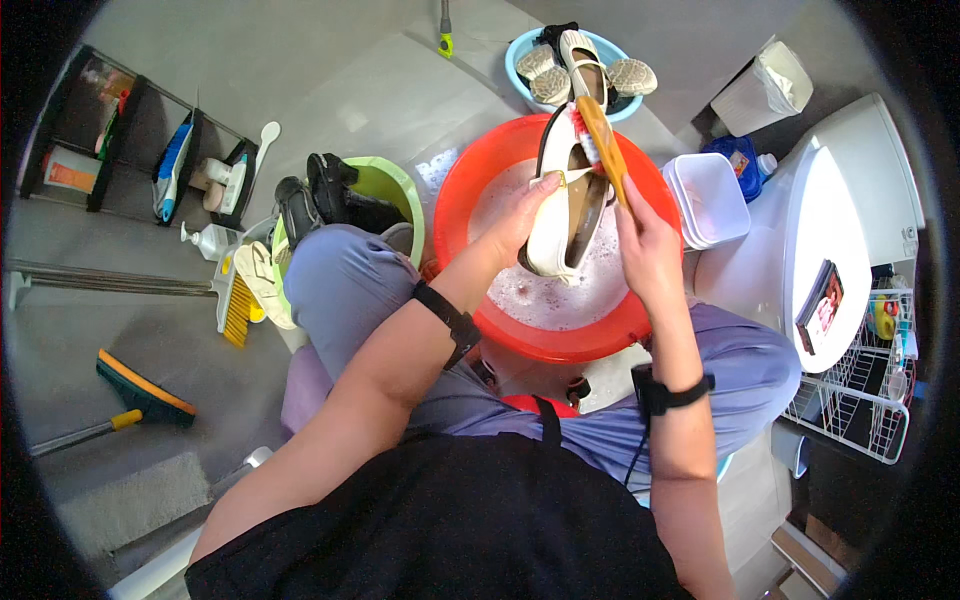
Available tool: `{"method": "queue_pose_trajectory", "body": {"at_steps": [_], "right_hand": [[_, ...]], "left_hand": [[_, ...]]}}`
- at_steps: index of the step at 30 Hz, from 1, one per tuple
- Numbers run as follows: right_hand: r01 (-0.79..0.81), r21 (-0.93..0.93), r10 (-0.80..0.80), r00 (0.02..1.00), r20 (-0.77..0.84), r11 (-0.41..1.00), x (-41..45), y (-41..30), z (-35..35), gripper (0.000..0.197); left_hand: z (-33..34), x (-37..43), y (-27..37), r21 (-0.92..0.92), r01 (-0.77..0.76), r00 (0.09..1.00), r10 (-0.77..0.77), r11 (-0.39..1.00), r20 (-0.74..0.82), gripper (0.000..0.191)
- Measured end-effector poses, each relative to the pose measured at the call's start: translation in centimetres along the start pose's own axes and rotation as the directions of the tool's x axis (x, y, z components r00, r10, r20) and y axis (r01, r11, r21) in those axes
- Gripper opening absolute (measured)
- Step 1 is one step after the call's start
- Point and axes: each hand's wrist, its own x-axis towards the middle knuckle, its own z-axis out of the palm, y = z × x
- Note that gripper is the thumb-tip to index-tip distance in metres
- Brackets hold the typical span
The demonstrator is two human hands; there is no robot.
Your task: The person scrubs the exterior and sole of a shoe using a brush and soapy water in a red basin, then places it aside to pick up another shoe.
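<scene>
My left hand grips a white strapped shoe by its side, near a small gold buckle. The shoe is held over a red plastic basin of foamy water. In my right hand is a wooden-backed scrubbing brush. Its red and white bristles rest against the upper end of the shoe, along the edge near the opening. My right fingers wrap the brush's lower end, so that part is hidden.
Beyond the red basin stands a light-blue basin with several shoes. A green basin of dark shoes is at left, with white sandals beside it. White plastic tubs and a toilet bearing a phone are at right.
</scene>
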Motion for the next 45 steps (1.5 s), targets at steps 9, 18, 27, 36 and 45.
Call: {"method": "queue_pose_trajectory", "body": {"at_steps": [9, 18, 27, 36, 45], "right_hand": [[0.142, -0.431, -0.147, 0.989, 0.022, 0.891, -3.1, -1.3, 3.3, 0.039], [0.102, -0.407, -0.157, 0.982, -0.104, 0.908, -2.4, -1.1, 4.5, 0.040], [-0.207, 0.569, 0.278, 0.960, -0.040, 0.796, 1.2, 2.4, 1.3, 0.042], [-0.317, -0.532, 0.426, 0.900, 0.094, 0.785, -1.5, 20.5, 9.5, 0.041], [-0.338, 0.363, 0.388, 0.919, -0.071, 0.868, -0.3, 17.5, 8.1, 0.041]], "left_hand": [[-1.0, 0.7, -1.2, -0.010, -0.064, 0.995, 0.063, 0.998, -0.079, 0.037], [-0.1, 0.1, -0.6, 0.168, -0.086, 0.982, 0.112, 0.982, -0.154, 0.042], [-1.2, 0.0, -0.6, 0.062, -0.076, 0.991, 0.082, 0.995, -0.110, 0.056], [-2.2, -0.1, -0.4, 0.034, -0.146, 0.987, 0.148, 0.989, -0.057, 0.062], [-2.0, 0.3, -0.7, 0.045, -0.159, 0.987, 0.160, 0.986, -0.024, 0.053]]}}
